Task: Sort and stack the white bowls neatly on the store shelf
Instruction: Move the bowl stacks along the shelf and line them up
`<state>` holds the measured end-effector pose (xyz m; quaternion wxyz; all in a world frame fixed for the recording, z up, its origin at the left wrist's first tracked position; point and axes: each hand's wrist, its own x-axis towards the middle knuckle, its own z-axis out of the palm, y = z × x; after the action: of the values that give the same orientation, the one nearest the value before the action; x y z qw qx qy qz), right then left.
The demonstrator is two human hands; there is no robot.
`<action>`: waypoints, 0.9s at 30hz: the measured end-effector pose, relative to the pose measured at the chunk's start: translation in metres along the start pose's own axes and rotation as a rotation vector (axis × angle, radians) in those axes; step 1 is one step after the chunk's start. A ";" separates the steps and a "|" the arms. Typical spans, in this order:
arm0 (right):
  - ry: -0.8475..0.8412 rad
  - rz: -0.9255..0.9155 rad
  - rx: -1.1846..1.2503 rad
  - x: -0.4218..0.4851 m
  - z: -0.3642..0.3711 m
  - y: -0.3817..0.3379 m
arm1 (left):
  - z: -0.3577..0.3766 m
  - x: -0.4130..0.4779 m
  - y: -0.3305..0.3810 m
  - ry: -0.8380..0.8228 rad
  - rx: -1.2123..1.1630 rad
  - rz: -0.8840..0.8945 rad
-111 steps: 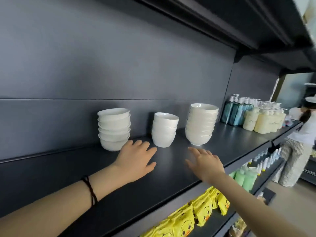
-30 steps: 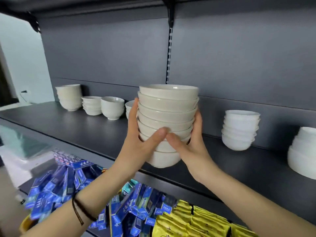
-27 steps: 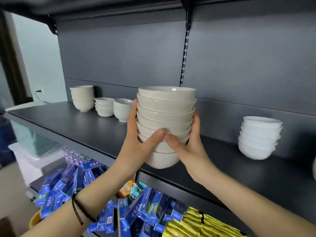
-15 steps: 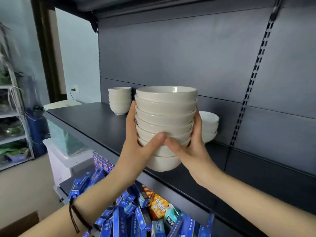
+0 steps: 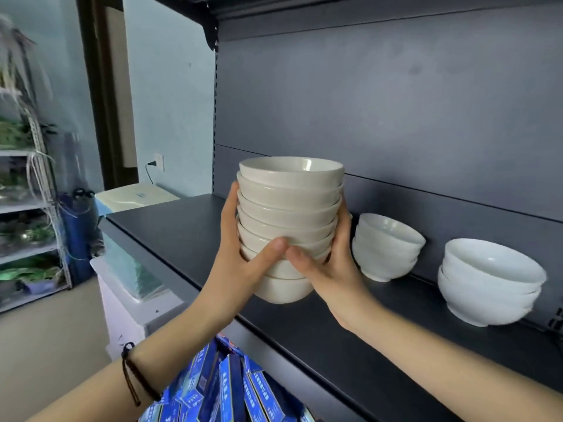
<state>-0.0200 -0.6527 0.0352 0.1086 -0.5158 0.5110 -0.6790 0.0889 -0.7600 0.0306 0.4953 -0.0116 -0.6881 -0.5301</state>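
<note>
Head view: cradling the stack of cream bowls point(image 5: 289, 226) between the left hand point(image 5: 243, 263) and right hand point(image 5: 329, 266), fingers point(image 5: 342, 226) wrapped round its sides, thumbs pressed together in front, just above the shelf point(image 5: 335, 339). Lowering level, probably onto bare shelf left of the fingers; two white bowl stacks point(image 5: 385, 248) sitting right of them. Blue boxes point(image 5: 231, 388) below: writing unreadable.

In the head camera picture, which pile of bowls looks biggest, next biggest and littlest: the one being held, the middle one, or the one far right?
1. Held stack, though it is closest to the camera.
2. Far-right stack.
3. Middle stack, which sits farther back.
</note>
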 end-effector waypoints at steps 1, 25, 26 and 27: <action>0.002 0.006 -0.004 0.007 0.006 0.008 | -0.008 0.005 -0.009 -0.002 -0.007 0.001; 0.222 0.153 -0.160 0.173 0.162 0.168 | -0.213 0.158 -0.188 -0.291 -0.098 -0.120; 0.237 0.154 -0.179 0.181 0.164 0.174 | -0.218 0.166 -0.196 -0.302 -0.094 -0.129; 0.256 0.151 -0.202 0.190 0.167 0.179 | -0.222 0.174 -0.201 -0.315 -0.091 -0.138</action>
<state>-0.0371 -0.9591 -0.0067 0.0410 -0.3937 0.6236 -0.6741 0.0402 -1.1012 -0.0051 0.3427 -0.0698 -0.7317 -0.5850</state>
